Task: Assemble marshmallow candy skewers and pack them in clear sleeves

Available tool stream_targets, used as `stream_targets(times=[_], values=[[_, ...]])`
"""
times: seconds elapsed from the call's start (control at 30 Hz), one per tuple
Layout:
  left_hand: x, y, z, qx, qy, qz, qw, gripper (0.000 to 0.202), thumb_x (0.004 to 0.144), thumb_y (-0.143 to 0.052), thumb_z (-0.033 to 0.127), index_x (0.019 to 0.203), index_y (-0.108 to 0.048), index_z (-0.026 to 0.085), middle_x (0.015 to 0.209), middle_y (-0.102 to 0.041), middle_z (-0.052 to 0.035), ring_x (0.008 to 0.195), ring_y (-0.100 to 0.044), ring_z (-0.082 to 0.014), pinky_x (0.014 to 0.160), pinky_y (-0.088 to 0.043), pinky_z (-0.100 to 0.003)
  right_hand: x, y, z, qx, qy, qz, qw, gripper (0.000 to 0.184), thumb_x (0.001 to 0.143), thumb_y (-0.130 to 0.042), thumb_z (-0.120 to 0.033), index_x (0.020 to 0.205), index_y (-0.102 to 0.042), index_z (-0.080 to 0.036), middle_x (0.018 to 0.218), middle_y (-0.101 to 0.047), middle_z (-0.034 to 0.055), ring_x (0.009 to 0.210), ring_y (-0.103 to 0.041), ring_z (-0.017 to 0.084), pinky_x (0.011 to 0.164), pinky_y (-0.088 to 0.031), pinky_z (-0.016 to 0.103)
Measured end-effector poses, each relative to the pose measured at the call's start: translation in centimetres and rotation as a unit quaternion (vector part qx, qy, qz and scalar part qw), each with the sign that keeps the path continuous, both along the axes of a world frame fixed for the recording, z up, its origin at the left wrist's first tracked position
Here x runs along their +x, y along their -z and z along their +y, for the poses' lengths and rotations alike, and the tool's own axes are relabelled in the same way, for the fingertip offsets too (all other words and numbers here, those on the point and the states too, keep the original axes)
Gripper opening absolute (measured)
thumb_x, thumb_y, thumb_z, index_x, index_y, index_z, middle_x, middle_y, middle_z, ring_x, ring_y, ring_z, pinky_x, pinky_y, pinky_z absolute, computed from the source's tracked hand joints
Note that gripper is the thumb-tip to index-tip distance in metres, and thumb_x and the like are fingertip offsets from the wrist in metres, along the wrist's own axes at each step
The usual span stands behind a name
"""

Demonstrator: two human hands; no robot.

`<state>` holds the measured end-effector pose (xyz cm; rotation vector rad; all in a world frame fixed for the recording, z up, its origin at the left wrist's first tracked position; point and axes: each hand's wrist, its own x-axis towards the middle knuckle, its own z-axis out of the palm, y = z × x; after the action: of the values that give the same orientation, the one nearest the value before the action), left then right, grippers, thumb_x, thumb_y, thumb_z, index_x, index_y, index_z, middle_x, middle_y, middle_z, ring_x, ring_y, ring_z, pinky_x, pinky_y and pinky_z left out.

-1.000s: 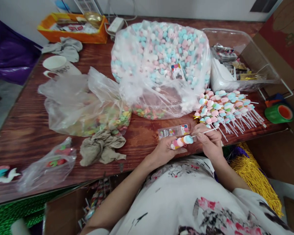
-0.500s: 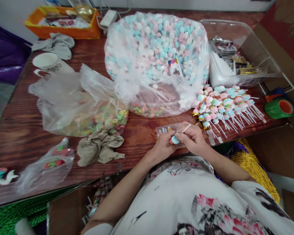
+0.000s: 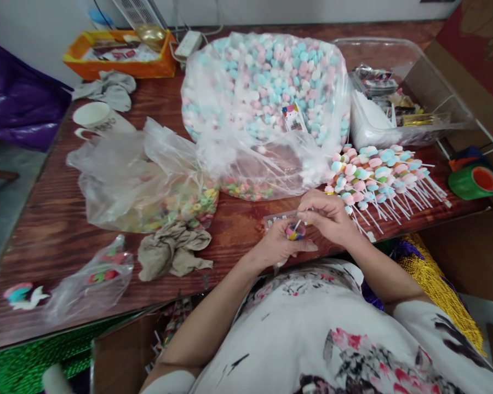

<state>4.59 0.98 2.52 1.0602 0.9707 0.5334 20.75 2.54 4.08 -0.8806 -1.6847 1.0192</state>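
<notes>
My left hand (image 3: 277,246) is closed around a small cluster of pastel candies (image 3: 294,232) at the table's near edge. My right hand (image 3: 331,216) pinches a thin white stick (image 3: 298,223) whose tip goes into that cluster. A small printed packet (image 3: 277,219) lies on the wood just beyond my fingers. To the right lies a pile of finished candy skewers (image 3: 378,175) with white sticks fanned out. A big clear bag of pink, blue and white candies (image 3: 267,93) sits behind my hands.
A clear bag of colourful ring candies (image 3: 148,180), a crumpled brown cloth (image 3: 172,254) and a small plastic bag (image 3: 92,279) lie left. A white cup (image 3: 92,116), grey cloth, orange tray (image 3: 119,54), clear box (image 3: 402,104) and green tape roll (image 3: 474,183) ring the wooden table (image 3: 49,230).
My right hand moved left from holding the stick out sideways to above my left hand. The candies slid together along the stick into my left fist.
</notes>
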Motion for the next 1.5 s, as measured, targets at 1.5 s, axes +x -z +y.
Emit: stream_targets(times=[1.5], values=[[-4.8, 2.5, 0.0, -0.158, 0.009, -0.196, 0.968, 0.041, 0.071, -0.075, 0.047, 0.066, -0.053, 0.012, 0.063, -0.06, -0.0037, 0.05, -0.053, -0.0097, 0.048, -0.044, -0.021, -0.5, 2.6, -0.7, 0.359, 0.004, -0.346, 0.867, 0.033, 0.09, -0.053, -0.018, 0.119, -0.06, -0.032, 0.132, -0.06, 0.0031, 0.127, -0.045, 0.027, 0.1, -0.026, 0.05]])
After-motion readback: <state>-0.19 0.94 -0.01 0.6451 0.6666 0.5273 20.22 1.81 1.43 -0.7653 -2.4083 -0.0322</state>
